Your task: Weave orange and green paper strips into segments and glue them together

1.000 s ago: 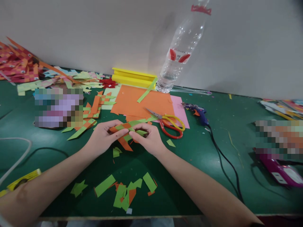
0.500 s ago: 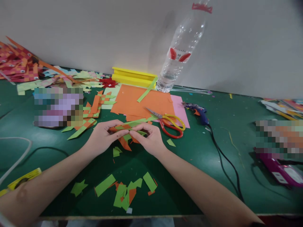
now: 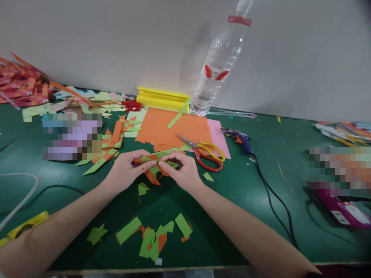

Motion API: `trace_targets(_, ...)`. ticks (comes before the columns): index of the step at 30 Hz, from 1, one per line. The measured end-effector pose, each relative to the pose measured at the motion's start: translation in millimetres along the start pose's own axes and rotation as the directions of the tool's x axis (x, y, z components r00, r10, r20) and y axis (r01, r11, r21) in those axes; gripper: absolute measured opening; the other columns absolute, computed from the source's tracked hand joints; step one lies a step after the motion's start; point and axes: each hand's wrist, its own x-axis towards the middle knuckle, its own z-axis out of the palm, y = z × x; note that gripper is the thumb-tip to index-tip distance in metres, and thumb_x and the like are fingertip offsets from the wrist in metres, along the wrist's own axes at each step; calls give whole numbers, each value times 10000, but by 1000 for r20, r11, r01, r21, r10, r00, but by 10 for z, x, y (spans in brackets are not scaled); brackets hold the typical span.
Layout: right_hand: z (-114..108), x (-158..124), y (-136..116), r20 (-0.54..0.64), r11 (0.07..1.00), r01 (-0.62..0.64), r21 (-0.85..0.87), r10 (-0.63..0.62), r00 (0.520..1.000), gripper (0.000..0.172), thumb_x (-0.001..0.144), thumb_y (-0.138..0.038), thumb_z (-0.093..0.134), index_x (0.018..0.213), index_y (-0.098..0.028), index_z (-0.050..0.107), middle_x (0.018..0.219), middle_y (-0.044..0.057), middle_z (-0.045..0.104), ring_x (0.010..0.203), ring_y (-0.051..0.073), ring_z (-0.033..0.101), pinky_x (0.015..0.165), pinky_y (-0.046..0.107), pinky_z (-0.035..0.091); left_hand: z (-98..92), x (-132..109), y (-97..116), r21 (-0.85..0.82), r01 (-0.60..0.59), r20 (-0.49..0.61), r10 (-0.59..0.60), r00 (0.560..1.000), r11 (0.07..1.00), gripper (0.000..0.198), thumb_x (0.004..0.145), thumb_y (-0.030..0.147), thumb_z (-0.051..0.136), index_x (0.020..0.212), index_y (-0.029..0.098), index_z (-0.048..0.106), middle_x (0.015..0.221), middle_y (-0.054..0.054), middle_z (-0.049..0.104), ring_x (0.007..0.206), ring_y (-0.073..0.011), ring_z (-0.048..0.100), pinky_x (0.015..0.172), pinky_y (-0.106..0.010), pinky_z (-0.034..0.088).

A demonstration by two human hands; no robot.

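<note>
Green table (image 3: 249,200): it spans the whole view and carries loose paper on most of its left half.

Orange sheet (image 3: 171,125): it lies flat beyond your hands, with the water bottle (image 3: 217,65) standing at its far right corner against the wall.

Left hand (image 3: 127,172) and right hand (image 3: 185,172): both are near the table's middle, directly in front of you and level with each other. The fingers are curled in, and thumb and forefinger of each are pinched onto the same item. Neither hand has a free grip.

Woven strip piece (image 3: 156,157), green and orange: you hold it between the two hands, just above the table. Its long axis runs across you from left to right, with the right end tipped slightly away from you. The left hand has the left end and the right hand the right end, so neither is nearer. Loose strip tails hang out below, between the thumbs.

Scissors (image 3: 207,154): they lie just beyond your right hand, not touching it, blades pointing left over the orange sheet.

Offcuts (image 3: 153,237): they are scattered between your forearms, well short of the held piece.
</note>
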Motion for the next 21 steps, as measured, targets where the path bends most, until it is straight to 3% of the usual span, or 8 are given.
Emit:
trace_targets(7,-47,4,34,0,995,90,-54,-90,996,144,812,-352,643,857,-216,664,835,30,702,764,156,656,728,303,535,-13,-4,-36,35,8,-17,-7,1000,999,292,787,481,655,789,193,702,734,-13,686,600,-147,586,535,-223,455)
trace_targets(12,-120,42,9,-190,984,165,-64,-174,966,196,892,-339,546,1026,-207,600,832,31,646,786,146,615,747,302,506,-14,-5,-68,43,31,-45,-29,999,999,311,780,502,664,803,195,709,750,-11,696,566,-135,575,520,-227,437)
trace_targets(15,-230,93,-30,-272,993,107,-54,-118,955,207,907,-392,529,901,-202,612,573,-34,541,553,112,536,585,269,466,-18,-8,-68,37,63,-72,-60,996,997,313,771,504,676,843,202,711,636,16,640,487,-117,492,465,-229,375)
trace_targets(17,-347,126,-70,-281,988,84,-132,-118,952,317,914,-438,515,727,-200,612,473,-45,491,454,94,479,528,264,442,-19,-14,-62,8,100,-81,-99,992,995,317,771,508,677,846,201,700,558,35,574,445,-107,423,434,-229,326)
trace_targets(19,-481,152,-112,-281,960,89,-266,-166,945,322,912,-450,518,750,-203,646,525,-16,574,497,108,537,561,276,477,-16,-23,-57,-38,126,-81,-129,988,991,314,778,511,670,800,198,672,535,45,526,443,-100,397,433,-225,306)
trace_targets(21,-598,164,-140,-297,923,140,-357,-255,920,234,898,-415,549,960,-222,665,741,24,690,704,153,647,699,319,530,-14,-30,-60,-73,144,-81,-150,985,987,325,786,520,659,766,197,638,537,51,496,452,-96,396,441,-221,303)
